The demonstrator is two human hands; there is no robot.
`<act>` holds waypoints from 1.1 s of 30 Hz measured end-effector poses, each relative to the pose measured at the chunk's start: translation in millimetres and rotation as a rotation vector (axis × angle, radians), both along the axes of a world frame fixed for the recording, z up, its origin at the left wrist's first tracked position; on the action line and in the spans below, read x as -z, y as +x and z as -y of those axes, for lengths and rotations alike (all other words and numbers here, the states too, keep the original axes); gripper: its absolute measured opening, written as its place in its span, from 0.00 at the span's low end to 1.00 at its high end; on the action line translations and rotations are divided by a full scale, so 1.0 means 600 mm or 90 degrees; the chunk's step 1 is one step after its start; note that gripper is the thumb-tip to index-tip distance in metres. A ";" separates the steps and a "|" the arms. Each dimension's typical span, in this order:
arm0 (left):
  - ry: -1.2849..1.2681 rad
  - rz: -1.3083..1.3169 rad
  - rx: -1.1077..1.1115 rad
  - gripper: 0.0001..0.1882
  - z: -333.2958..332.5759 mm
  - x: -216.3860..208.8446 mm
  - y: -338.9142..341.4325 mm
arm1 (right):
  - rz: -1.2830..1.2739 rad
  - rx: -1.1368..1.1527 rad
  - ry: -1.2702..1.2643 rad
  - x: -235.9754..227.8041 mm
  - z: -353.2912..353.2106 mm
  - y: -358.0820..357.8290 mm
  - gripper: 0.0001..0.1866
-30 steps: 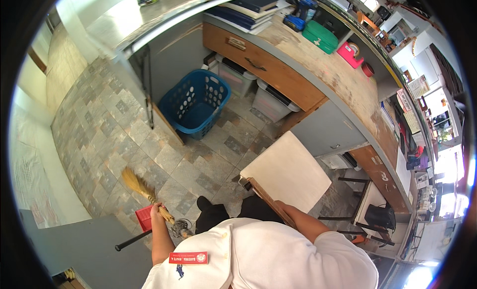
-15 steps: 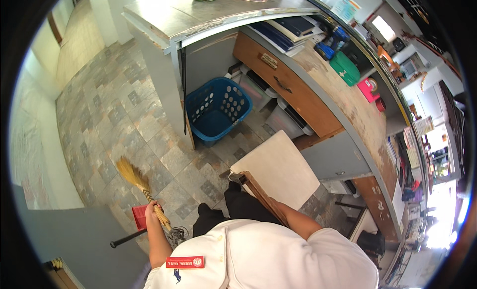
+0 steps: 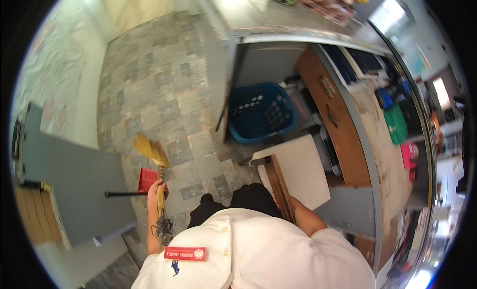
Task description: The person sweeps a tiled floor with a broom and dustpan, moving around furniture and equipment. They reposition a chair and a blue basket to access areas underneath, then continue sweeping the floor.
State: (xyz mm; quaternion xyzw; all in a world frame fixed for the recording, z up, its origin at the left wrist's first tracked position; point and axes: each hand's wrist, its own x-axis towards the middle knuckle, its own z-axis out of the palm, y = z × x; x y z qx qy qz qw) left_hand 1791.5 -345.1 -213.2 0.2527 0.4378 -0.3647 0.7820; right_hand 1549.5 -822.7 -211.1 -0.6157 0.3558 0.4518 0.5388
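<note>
My left hand [image 3: 158, 189] is closed around the handle of a straw broom [image 3: 150, 151], its bristles pointing away from me and its bound stem running back along my forearm. A red dustpan [image 3: 147, 179] with a black handle lies right beside that hand; I cannot tell whether the fingers touch it. At my right side, my right hand [image 3: 291, 205] grips the brown wooden back of a chair [image 3: 279, 182], and most of its fingers are hidden by the wood. The chair's cream seat extends toward the desk.
A blue laundry basket [image 3: 261, 125] stands on the tiled floor beneath the counter [image 3: 258, 18]. To the right runs a desk with a brown drawer [image 3: 328, 115], carrying books, a blue drill and a green case [image 3: 395, 124]. A grey panel [image 3: 74, 175] stands at left.
The view has turned left, so the counter and basket sit farther right. The broom in my left hand has swung more upright. The chair's wooden back has shifted slightly right in view.
</note>
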 end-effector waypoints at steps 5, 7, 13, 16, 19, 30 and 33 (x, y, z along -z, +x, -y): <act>0.100 0.036 0.047 0.15 0.005 0.022 0.006 | -0.022 0.082 0.228 -0.016 0.032 0.013 0.20; 0.120 0.029 0.056 0.13 0.013 0.036 0.021 | -0.005 0.151 0.278 -0.021 0.047 0.030 0.20; 0.131 0.064 -0.009 0.09 0.039 0.054 0.107 | 0.549 0.430 -0.479 -0.202 0.001 0.129 0.07; 0.199 0.074 -0.070 0.10 0.068 0.035 0.155 | 0.824 0.298 -0.388 -0.334 -0.153 0.175 0.06; 0.240 0.143 -0.127 0.09 0.088 0.011 0.174 | 0.391 0.182 0.140 -0.354 -0.346 0.285 0.18; 0.612 0.560 0.343 0.30 -0.211 -0.007 0.161 | -0.113 0.120 0.476 -0.201 -0.671 0.521 0.13; 1.073 0.337 0.659 0.19 -0.405 -0.008 0.137 | -0.093 -0.045 0.469 -0.204 -0.677 0.545 0.18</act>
